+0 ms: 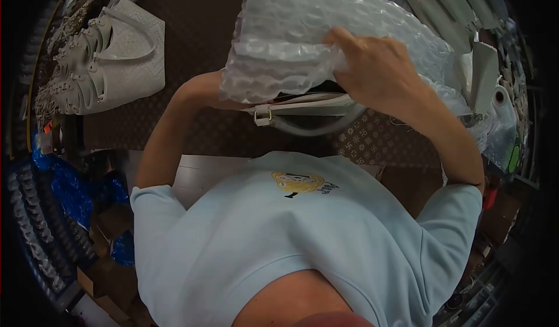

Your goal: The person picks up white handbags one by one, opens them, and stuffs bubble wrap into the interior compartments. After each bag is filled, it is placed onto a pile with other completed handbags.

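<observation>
A large sheet of bubble wrap point(291, 30) stands bunched over the opening of a light-coloured handbag point(311, 107) on the dark patterned table. My right hand point(372, 65) pinches the folded edge of the wrap above the bag's opening. The wrap covers my left hand at the bag's left end; only the wrist and forearm show, so its fingers are hidden. The bag's handle curves toward my body, with a metal buckle at its left end.
Several pale handbags point(125, 59) stand in a row on the left of the brown table point(192, 130). More pale bag pieces point(483, 77) lie at the right, beside a clear plastic roll point(501, 109). Blue plastic point(70, 190) and cardboard sit low at the left.
</observation>
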The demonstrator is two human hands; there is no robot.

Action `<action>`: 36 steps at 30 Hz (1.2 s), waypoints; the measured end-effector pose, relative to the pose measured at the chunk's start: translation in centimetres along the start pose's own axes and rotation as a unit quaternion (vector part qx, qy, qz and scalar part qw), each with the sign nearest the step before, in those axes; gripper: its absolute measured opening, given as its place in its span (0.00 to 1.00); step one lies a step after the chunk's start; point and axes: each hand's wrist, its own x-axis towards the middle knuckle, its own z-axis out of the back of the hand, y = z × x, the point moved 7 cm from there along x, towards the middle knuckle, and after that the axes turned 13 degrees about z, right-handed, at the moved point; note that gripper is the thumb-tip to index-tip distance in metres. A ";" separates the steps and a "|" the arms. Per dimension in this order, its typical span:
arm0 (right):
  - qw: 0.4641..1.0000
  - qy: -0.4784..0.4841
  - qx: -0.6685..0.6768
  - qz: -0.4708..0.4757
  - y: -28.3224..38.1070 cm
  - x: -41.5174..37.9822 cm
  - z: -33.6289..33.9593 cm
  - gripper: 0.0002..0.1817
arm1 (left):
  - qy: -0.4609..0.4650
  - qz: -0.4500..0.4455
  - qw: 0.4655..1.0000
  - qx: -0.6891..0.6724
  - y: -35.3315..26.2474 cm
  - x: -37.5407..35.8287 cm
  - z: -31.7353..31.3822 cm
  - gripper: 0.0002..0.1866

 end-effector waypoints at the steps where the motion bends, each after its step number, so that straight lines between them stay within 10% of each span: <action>1: 0.999 0.019 -0.018 -0.032 -0.9 0.5 0.0 0.19 | 0.092 0.226 0.969 -0.032 -0.3 0.3 -0.2 0.17; 10: 0.989 0.072 -0.085 0.092 -0.8 2.7 -0.1 0.19 | -0.267 -0.092 0.951 0.127 -2.7 1.3 1.1 0.18; 12: 0.980 0.118 -0.076 0.138 0.2 3.2 -0.9 0.18 | -0.016 0.103 0.991 -0.085 -1.4 2.8 -0.2 0.22; 14: 0.980 0.122 -0.050 0.149 1.0 3.1 -2.3 0.16 | 0.034 -0.006 0.920 -0.390 -0.5 4.8 -0.5 0.22; 17: 0.989 0.039 -0.030 0.140 1.2 1.4 -6.2 0.14 | -0.115 -0.052 0.991 0.051 -3.3 4.3 -0.8 0.25; 21: 0.989 0.085 -0.012 0.122 -0.5 1.7 -8.5 0.13 | 0.007 0.005 0.985 0.173 -4.9 4.5 -1.1 0.28; 27: 0.971 0.134 -0.010 0.196 -2.1 5.0 -14.4 0.11 | 0.327 0.110 0.938 0.034 -2.7 3.7 -6.1 0.46; 36: 0.945 0.301 0.060 0.118 1.3 2.5 -17.6 0.17 | 0.304 0.009 0.952 -0.025 -3.8 3.6 -5.9 0.35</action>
